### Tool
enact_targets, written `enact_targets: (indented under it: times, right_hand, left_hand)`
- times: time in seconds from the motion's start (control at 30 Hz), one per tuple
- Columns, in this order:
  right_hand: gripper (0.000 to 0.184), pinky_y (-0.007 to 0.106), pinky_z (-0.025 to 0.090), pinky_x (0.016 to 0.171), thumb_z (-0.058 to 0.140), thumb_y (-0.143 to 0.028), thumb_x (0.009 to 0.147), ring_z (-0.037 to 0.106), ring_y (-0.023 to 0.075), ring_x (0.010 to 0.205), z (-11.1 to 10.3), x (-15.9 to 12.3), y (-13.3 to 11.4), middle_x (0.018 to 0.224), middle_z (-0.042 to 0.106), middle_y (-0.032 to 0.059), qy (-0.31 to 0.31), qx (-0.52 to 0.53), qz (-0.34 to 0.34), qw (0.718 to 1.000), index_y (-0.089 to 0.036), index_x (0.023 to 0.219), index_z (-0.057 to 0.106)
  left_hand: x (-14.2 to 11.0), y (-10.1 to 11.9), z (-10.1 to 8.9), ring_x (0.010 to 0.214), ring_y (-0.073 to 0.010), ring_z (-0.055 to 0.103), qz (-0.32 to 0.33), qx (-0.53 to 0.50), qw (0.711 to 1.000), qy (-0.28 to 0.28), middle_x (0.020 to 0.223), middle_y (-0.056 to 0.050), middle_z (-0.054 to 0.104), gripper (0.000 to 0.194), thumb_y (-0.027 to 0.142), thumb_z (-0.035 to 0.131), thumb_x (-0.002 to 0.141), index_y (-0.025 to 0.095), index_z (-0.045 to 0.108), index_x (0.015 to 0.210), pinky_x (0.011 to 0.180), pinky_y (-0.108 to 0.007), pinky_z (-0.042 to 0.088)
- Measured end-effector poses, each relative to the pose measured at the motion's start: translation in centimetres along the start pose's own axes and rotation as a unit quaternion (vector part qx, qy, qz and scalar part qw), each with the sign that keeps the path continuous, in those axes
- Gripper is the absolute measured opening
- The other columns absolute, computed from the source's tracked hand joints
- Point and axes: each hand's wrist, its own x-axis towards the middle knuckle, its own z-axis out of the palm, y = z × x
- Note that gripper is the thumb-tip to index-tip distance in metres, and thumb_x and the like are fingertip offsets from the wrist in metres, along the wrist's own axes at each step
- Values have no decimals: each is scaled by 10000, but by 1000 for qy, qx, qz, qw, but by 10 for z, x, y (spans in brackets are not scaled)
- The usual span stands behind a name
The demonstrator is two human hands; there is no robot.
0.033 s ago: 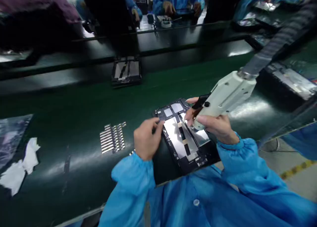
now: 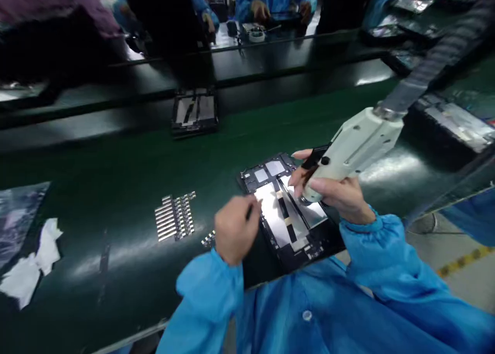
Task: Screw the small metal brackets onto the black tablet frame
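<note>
The fingers of the right hand (image 2: 335, 193) wrap tight around the pale electric screwdriver (image 2: 353, 148), whose tip points down onto the right half of the opened tablet chassis (image 2: 286, 212); the forefinger stretches forward along the tool's black trigger. The left hand (image 2: 234, 229) curls with fingertips bunched at the chassis's left edge, seemingly pinching something small (too tiny to make out). The chassis lies flat on the dark green belt (image 2: 116, 153), just in front of the person's blue sleeves, its silver shields and a dark cable down the middle showing. The screwdriver body and its striped hose (image 2: 441, 55) hide part of the chassis's far right corner. Left of the hand, near but apart, sits a row of small metal parts (image 2: 175, 216), with a few loose pieces (image 2: 208, 238) just beside the wrist. Farther left lie white scraps (image 2: 29, 264). Another open chassis (image 2: 194, 111) rests well beyond, and 1 co-worker's hands (image 2: 260, 10) work across the line.
</note>
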Motion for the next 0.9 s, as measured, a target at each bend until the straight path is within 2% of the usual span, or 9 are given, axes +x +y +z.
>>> enact_targets:
  times: [0.1,0.17,0.23,0.3,0.47,0.53,0.63,0.77,0.9]
  right_hand:
    - [484,287,508,494,714,-319,730,623,166,534,-8,0,0,714,669,41,29,4,3,1000,-142,1143,535]
    - [458,269,470,448,709,-304,743,588,155,478,-16,2,4,619,629,13,34,11,-7,999,-133,1134,544]
    - [429,257,449,437,702,-292,758,560,143,452,-21,5,9,556,592,-8,27,20,-16,999,-122,1124,556]
    - [420,245,440,443,700,-282,757,544,130,448,-21,7,14,535,578,-14,13,26,-18,999,-112,1116,564]
    - [290,217,429,461,696,-253,726,514,96,453,-6,7,25,549,555,-15,-37,44,8,998,-96,946,591]
    - [214,208,403,459,689,-268,723,482,82,448,1,8,34,538,527,-15,-64,50,2,997,-111,774,553]
    - [276,192,336,468,690,-273,690,413,58,478,9,12,48,537,476,-31,-73,38,-18,996,-140,643,453]
    - [262,181,275,460,687,-256,632,344,46,496,14,14,62,536,431,-53,-67,6,-7,998,-137,614,454]
    - [240,159,288,448,697,-261,593,374,48,484,20,12,69,525,435,-64,-56,-18,43,997,-141,623,492]
  left_hand:
    - [-41,47,-3,950,-212,660,124,-57,986,-93,954,-79,710,282,367,501,926,136,662,940,860,-356,536]
    - [-59,58,-2,1113,-243,605,185,-43,974,-122,1114,-103,680,307,350,484,933,111,654,1024,959,-409,508]
    - [-64,51,-1,1171,-235,574,220,-2,964,-151,1193,-124,646,259,251,508,918,90,643,1070,991,-390,500]
    - [-56,29,-2,1181,-222,569,240,30,953,-182,1217,-143,630,251,165,519,894,77,631,1101,1006,-373,494]
    - [12,-57,5,1235,-225,527,235,62,944,-224,1301,-141,574,349,190,497,901,119,575,1234,1059,-390,443]
    - [48,-91,20,1265,-225,498,168,75,951,-248,1337,-117,550,361,240,500,900,157,583,1242,1084,-382,410]
    - [102,-133,51,1292,-230,469,28,136,957,-256,1375,-84,521,390,281,521,875,187,585,1248,1106,-374,370]
    - [158,-163,79,1308,-262,445,-65,217,947,-230,1399,-133,485,453,255,501,856,135,540,1291,1100,-385,361]
    - [185,-175,68,1300,-331,440,-99,268,934,-215,1402,-245,434,517,154,475,797,18,496,1296,1079,-441,375]
